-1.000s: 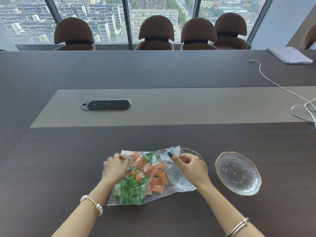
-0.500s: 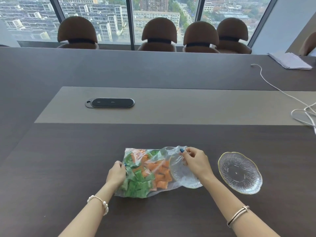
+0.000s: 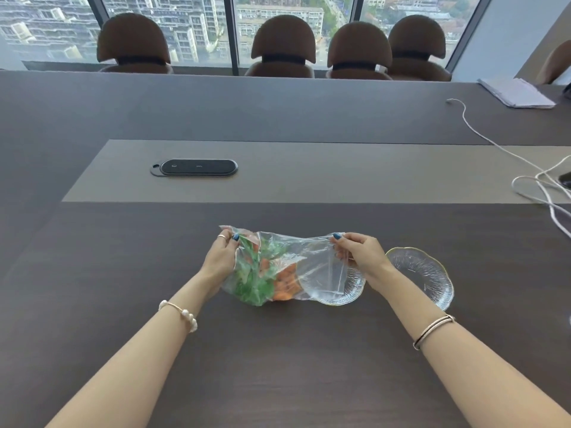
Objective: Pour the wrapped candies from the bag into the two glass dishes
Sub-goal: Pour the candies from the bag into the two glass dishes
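Observation:
A clear plastic bag (image 3: 309, 261) of green and orange wrapped candies (image 3: 262, 276) is held up off the dark table, its top edge stretched between both hands. My left hand (image 3: 221, 256) pinches the bag's left top corner. My right hand (image 3: 360, 256) pinches the right top corner. The candies have slumped to the bag's lower left. One gold-rimmed glass dish (image 3: 343, 293) lies under the bag's right end, partly seen through the plastic. The second glass dish (image 3: 423, 276) sits to its right, holding nothing.
A black oval power panel (image 3: 194, 167) is set in the grey centre strip. White cables (image 3: 537, 180) trail across the right side and papers (image 3: 516, 92) lie at the far right. Several brown chairs (image 3: 282, 47) line the far edge before the windows.
Both hands have lifted the bag from lying flat and pulled its top edge apart sideways; the candies slid down toward the left end.

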{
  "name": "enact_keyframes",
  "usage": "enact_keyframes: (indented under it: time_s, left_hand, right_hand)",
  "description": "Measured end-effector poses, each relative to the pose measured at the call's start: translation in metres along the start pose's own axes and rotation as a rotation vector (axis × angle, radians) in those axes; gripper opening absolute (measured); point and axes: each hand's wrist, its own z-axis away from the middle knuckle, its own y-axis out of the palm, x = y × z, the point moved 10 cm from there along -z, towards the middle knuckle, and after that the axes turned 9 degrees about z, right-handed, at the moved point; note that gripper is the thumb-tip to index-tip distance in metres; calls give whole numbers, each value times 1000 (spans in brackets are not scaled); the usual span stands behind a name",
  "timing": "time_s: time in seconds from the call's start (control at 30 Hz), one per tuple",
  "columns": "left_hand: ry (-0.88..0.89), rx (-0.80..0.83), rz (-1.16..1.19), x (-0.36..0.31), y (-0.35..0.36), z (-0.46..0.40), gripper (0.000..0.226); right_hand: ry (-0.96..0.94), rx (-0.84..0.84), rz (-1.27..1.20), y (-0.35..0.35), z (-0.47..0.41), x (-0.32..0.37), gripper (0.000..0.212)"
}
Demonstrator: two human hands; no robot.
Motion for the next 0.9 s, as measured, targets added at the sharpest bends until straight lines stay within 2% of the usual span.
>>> enact_keyframes:
  time_s: [0.23,0.37,0.67,0.9]
  left_hand:
    - [159,44,43,-68,30,10,22]
    - [187,60,69,-88,40,10,23]
    - [169,69,20,-88,45,17,22]
    - [212,33,79,-95,29,23,19]
  right_hand:
    - [107,9,-184,-23,-2,-30,17]
    - [125,24,-226,-29,-6,-36,18]
    - [144,50,-336,-26,-10,-42,17]
    - [41,139,-351,-14,-12,-7,15]
